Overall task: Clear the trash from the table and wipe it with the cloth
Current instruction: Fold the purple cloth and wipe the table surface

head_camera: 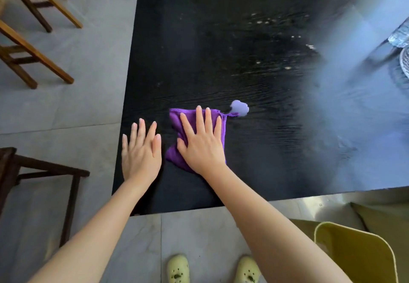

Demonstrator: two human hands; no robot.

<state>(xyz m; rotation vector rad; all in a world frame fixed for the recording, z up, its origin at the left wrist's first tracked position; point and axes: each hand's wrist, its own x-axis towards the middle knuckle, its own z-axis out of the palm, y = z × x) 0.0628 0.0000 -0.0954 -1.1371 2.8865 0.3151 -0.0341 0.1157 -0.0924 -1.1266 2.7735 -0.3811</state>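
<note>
A purple cloth point(177, 120) lies crumpled on the black table point(221, 50) near its front left. My right hand point(202, 142) presses flat on the cloth, fingers spread and pointing away from me. My left hand point(141, 150) rests flat on the bare tabletop just left of the cloth, close to the table's left edge, holding nothing. A small pale patch point(240, 108) sits by the cloth's far right corner. Pale crumbs and specks point(272, 21) are scattered over the table's far right part.
Wooden chair legs point(33, 46) stand on the grey floor at the left, with a dark stool point(44, 172) nearer me. A yellow-green bin point(354, 256) stands at the lower right. A white plate edge point(405, 59) and crinkled plastic point(399, 37) show at the right border. Glare whitens the table's right side.
</note>
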